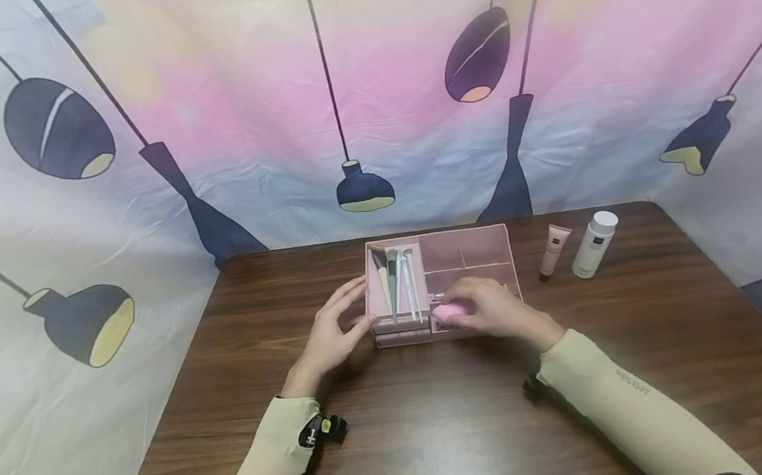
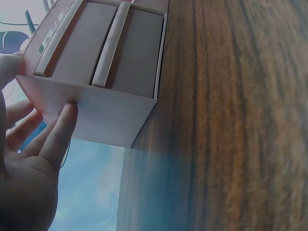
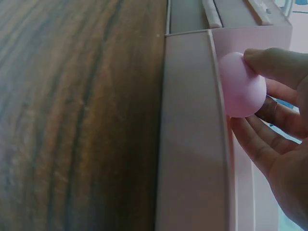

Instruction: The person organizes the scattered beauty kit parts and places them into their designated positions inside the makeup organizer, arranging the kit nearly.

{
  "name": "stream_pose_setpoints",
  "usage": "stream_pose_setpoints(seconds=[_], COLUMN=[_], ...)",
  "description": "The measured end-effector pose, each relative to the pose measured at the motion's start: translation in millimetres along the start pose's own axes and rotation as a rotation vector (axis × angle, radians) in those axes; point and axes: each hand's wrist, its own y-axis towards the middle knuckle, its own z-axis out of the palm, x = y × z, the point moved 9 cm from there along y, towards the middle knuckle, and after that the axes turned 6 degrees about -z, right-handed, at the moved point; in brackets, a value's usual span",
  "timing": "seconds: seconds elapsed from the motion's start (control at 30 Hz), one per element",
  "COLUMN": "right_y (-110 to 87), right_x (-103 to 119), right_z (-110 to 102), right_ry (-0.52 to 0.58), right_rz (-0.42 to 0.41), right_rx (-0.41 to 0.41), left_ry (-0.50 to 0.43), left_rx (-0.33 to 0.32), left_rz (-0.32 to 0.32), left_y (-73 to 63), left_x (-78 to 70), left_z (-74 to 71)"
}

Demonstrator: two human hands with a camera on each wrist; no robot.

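Observation:
A pink organizer box [image 1: 403, 338] with two small drawers stands near the table's back edge. Several makeup brushes [image 1: 396, 283] lie in its upper left tray. My left hand [image 1: 331, 337] rests against the box's left side, thumb at the front corner; in the left wrist view its fingertips touch the side wall [image 2: 103, 115]. Over the front right compartment, my right hand [image 1: 495, 307] pinches a pink makeup sponge [image 3: 240, 86] between thumb and fingers. The sponge is at the compartment's front wall [image 3: 192, 130]; what lies beneath it is mostly hidden.
Right of the box stand a pink tube [image 1: 554, 251] and a white bottle [image 1: 594, 246] with a white cap. The dark wooden table [image 1: 432, 435] reaches back to a hanging cloth [image 1: 289, 169] printed with lamps.

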Motion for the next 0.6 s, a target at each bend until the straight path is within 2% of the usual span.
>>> stream_pose_setpoints(seconds=[0.2, 0.33, 0.37, 0.53, 0.6], right_y=[-0.1, -0.9, -1.0, -0.5, -0.3], right_x=[-1.7, -1.8, -2.0, -2.1, -2.2], right_z=[7.5, 9.8, 10.1, 10.6, 11.3], right_ry=[-0.033, -0.051, -0.054, -0.046, -0.045], right_rz=[0.015, 0.015, 0.011, -0.023, -0.03], right_rx=[0.009, 0.022, 0.02, 0.011, 0.02], left_ry=[0.037, 0.046, 0.045, 0.047, 0.049], left_rx=[0.003, 0.006, 0.006, -0.002, -0.006], left_rz=[0.01, 0.011, 0.011, -0.01, -0.013], left_y=[-1.8, -2.1, -2.1, -0.8, -0.9], left_x=[-31.8, -36.2, -36.0, -4.0, -0.4], left_z=[-5.9, -7.1, -7.1, -2.2, -1.4])
